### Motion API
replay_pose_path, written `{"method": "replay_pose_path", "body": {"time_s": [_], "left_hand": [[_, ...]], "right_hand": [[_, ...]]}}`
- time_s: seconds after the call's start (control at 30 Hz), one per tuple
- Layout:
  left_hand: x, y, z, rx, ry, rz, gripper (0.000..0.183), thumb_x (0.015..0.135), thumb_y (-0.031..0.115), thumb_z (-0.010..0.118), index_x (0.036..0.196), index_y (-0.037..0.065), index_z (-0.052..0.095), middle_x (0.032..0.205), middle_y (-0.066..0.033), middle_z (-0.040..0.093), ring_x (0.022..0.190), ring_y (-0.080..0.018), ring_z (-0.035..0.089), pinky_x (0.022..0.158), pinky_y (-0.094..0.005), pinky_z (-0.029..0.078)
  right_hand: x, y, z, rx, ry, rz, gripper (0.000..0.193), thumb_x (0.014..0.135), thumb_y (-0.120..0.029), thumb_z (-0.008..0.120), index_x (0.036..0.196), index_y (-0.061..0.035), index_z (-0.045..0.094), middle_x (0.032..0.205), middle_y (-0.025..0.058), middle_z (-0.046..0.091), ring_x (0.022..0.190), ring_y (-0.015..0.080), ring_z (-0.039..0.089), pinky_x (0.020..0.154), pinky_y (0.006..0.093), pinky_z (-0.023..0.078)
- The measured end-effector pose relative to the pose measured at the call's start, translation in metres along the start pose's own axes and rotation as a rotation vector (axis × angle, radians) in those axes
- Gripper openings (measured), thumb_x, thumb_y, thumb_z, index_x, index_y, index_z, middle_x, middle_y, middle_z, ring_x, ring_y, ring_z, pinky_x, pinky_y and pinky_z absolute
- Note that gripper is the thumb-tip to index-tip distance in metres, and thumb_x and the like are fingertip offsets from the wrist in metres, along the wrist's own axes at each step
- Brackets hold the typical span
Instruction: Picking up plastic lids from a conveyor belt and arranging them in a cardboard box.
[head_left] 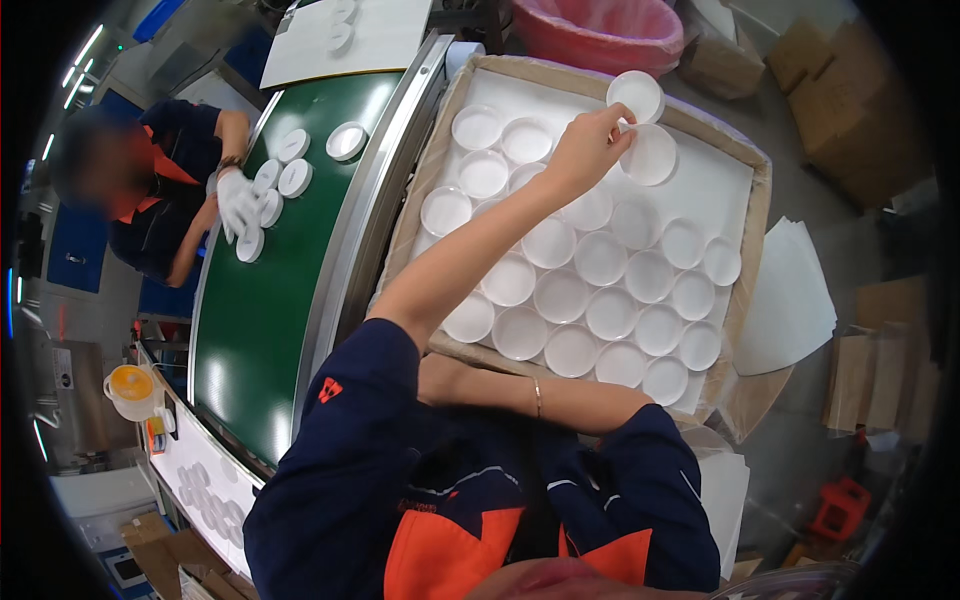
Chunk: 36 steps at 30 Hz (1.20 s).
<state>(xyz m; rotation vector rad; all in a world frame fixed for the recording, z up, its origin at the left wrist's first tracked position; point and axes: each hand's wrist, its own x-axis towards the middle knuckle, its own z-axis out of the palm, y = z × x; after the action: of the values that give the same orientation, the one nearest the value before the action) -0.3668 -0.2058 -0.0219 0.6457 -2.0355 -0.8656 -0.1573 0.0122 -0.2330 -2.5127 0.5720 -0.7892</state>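
Observation:
My left arm stretches across a shallow tray-like carton. At its far side, the fingers of my left hand are pinched together at the edges of two round, shallow white lids. One lid overlaps the carton's far rim; the other lid is just nearer, over the white liner. Below them, several more round white lids lie in close rows on the liner. My right forearm, with a thin bracelet, crosses leftward along the carton's near edge. My right hand is hidden behind my left arm.
Left of the carton runs a green conveyor belt with a metal side rail. A co-worker's gloved hand touches white round pieces on it. A pink-lined bin stands behind; white sheets lie at right.

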Motion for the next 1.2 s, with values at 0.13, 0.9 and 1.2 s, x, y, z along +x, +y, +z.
{"method": "replay_pose_path", "body": {"time_s": [0.13,0.9,1.2], "left_hand": [[0.012,-0.037,0.016,0.33,0.101,0.095,0.019,0.087,0.013,0.065,0.104,0.005,0.063,0.077,-0.0166,0.067,0.072,-0.0325,0.066,0.066,-0.0402,0.052],[-0.053,-0.1,-0.12,1.061,-0.092,-0.037,0.044,0.096,0.05,0.049,0.129,0.024,0.063,0.15,-0.0223,0.036,0.144,-0.0391,0.025,0.109,-0.0674,0.019],[-0.184,-0.04,-0.206,0.985,0.058,-0.201,0.062,0.097,0.043,0.052,0.152,0.023,0.034,0.161,-0.0183,0.015,0.148,-0.0415,0.013,0.114,-0.0636,0.011]], "right_hand": [[-0.003,0.004,-0.017,-0.023,-0.059,-0.003,0.015,0.075,-0.018,0.063,0.074,-0.0031,0.066,0.069,0.0164,0.067,0.066,0.0325,0.068,0.062,0.0447,0.054],[0.014,-0.032,-0.095,-0.034,-0.371,0.075,0.018,0.084,-0.018,0.059,0.089,-0.0014,0.063,0.072,0.0161,0.067,0.069,0.0338,0.068,0.062,0.0451,0.053],[0.011,-0.044,-0.108,-0.027,-0.391,0.114,0.021,0.087,-0.023,0.061,0.086,-0.0031,0.065,0.069,0.0164,0.068,0.066,0.0345,0.069,0.062,0.0457,0.055]]}}
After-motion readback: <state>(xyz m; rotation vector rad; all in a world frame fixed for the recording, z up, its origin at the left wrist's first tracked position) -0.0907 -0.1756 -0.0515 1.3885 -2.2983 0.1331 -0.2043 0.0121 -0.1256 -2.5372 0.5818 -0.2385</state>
